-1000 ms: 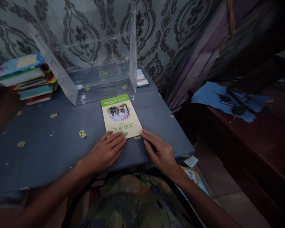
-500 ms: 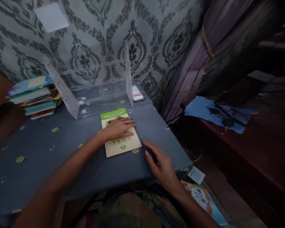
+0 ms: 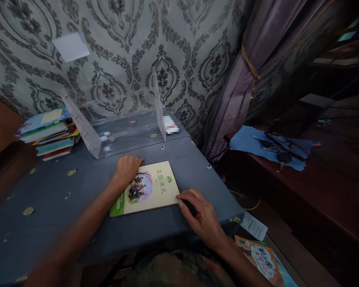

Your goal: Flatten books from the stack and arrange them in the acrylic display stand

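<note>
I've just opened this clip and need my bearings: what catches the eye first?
First, the pale yellow book with a green edge, flat on the grey-blue tablecloth mid-frame; the left hand rests on its far left corner and the right hand touches its near right corner. Behind it stands a clear plastic rack, with a stack of books to its left.

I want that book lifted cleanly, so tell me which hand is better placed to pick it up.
Left, probably. The left hand lies on the far corner of the book, fingers curled at its edge. The right hand rests mostly on the tablecloth, only its fingertips meeting the near right corner.
</note>
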Available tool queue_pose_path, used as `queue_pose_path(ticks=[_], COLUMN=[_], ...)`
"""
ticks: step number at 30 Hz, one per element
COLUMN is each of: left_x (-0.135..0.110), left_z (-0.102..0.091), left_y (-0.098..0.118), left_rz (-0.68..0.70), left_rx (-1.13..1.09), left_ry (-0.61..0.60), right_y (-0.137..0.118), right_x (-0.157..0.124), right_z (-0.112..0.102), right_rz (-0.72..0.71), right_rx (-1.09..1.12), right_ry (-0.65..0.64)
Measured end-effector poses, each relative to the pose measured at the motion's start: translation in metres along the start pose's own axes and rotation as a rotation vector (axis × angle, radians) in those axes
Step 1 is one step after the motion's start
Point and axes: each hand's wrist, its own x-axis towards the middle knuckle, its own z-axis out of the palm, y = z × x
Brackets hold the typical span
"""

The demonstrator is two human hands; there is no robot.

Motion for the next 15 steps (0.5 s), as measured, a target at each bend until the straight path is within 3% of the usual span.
queue_pose_path(ticks=[9,15], left_x=[-0.005,-0.011], left_z=[0.010,0.008], left_y=[-0.007,-0.017], left_rz=[-0.040,-0.033], left_rx=[0.053,0.038], left_ry=[0.080,0.049], right_y=[-0.011,-0.005], right_x=[-0.010,-0.004], right_z=[0.009,0.008], right_rz=[-0.146,-0.096], right_rx=[-0.167,-0.226], right_ry=[-0.095,-0.177])
